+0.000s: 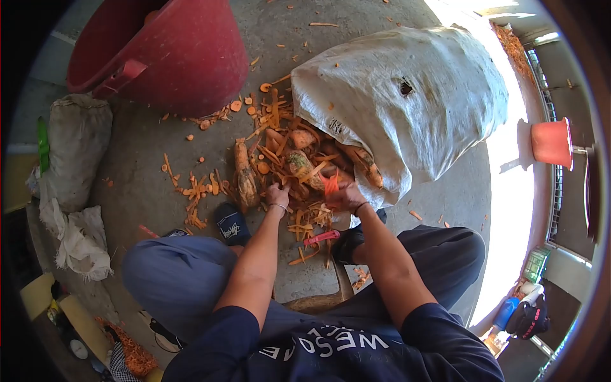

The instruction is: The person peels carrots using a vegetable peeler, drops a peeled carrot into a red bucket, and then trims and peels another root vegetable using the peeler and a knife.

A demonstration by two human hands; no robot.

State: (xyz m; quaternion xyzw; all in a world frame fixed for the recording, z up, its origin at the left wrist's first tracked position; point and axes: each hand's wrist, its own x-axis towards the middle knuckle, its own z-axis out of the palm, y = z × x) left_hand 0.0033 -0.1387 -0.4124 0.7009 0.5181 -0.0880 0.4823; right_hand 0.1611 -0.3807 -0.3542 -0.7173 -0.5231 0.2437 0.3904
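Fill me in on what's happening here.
A seated person is working by hand at a heap of orange roots and peelings at the mouth of a pale sack. The left hand is among them; the right hand is at an orange-red tangle. A pink-handled tool lies nearby.

Two hands, two containers and two filled sacks, with more orange roots and peelings than you can count exactly.
Around your left hand and right hand you have at least four large roots, partly buried, and dozens of peelings. You have one big red tub far left, one small red bucket at right, one large white sack, one smaller grey sack at left, and one pink-handled tool on the floor.
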